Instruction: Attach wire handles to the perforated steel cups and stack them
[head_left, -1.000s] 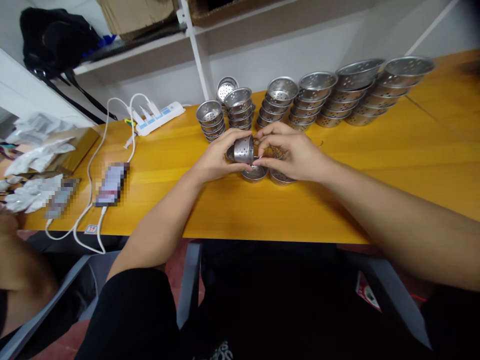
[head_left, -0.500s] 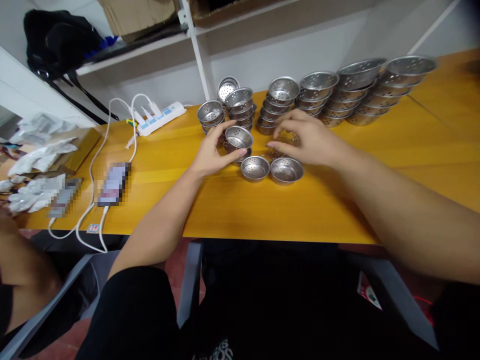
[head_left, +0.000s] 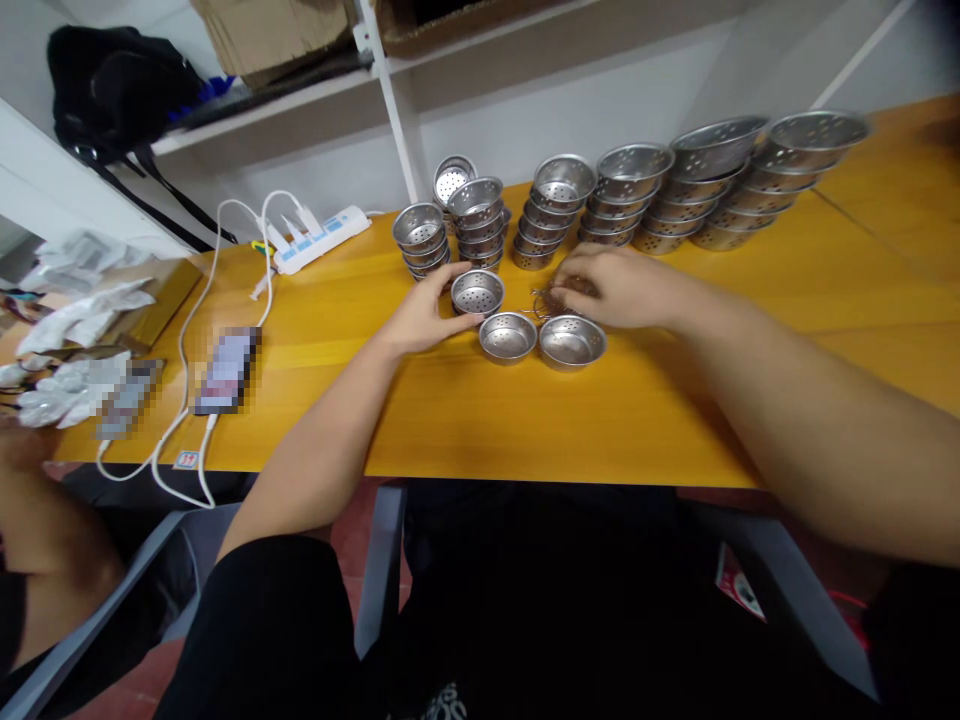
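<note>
My left hand (head_left: 429,312) curves round a small perforated metal cup (head_left: 478,293), thumb at the near side and fingers behind. Right in front of it are two shallow metal cups, the left one (head_left: 508,337) and the right one (head_left: 572,343), both mouth up on the table. My right hand (head_left: 611,285) reaches down behind the right cup, fingers curled into some thin wire pieces (head_left: 540,303). Its fingertips are partly hidden, so what they pinch is unclear.
Several stacks of perforated metal cups line the back, from a small stack (head_left: 420,230) to a wide one (head_left: 814,145). A white power strip (head_left: 326,240) and a phone (head_left: 226,370) with cables lie left. Another person's arm (head_left: 52,530) shows at far left.
The cup in my left hand has gone down and sits lower. My right hand has moved slightly, its fingers going from spread to curled over the wire pieces.
</note>
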